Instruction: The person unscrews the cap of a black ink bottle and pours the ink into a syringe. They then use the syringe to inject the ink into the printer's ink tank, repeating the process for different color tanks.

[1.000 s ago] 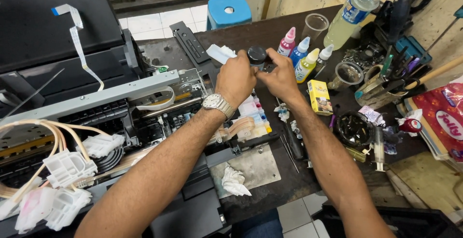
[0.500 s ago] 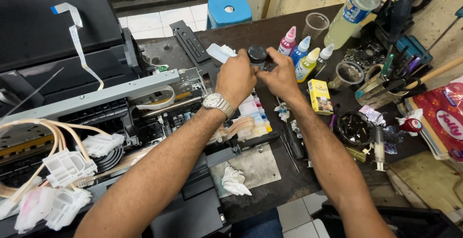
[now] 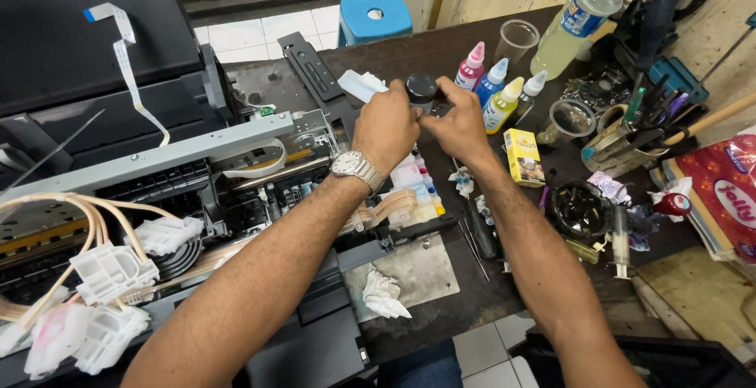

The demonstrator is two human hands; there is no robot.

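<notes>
Both hands meet over the dark workbench (image 3: 488, 293) around a small black-capped ink bottle (image 3: 421, 89). My left hand (image 3: 386, 127), with a metal wristwatch, grips the bottle's body. My right hand (image 3: 461, 124) holds it from the other side, fingers near the cap. Below the hands sits a block of ink cartridges (image 3: 417, 187) with coloured ends, joined by pale tubes to the opened printer (image 3: 197, 175). Pink, blue, yellow and white-capped ink bottles (image 3: 496, 93) stand just right of the hands.
A clear plastic cup (image 3: 518, 40) and a drink bottle (image 3: 579, 14) stand behind. A yellow box (image 3: 521, 156), syringes (image 3: 620, 238), a tool holder (image 3: 630, 124), crumpled tissue (image 3: 382, 293) and a blue stool (image 3: 376, 14) surround the work spot.
</notes>
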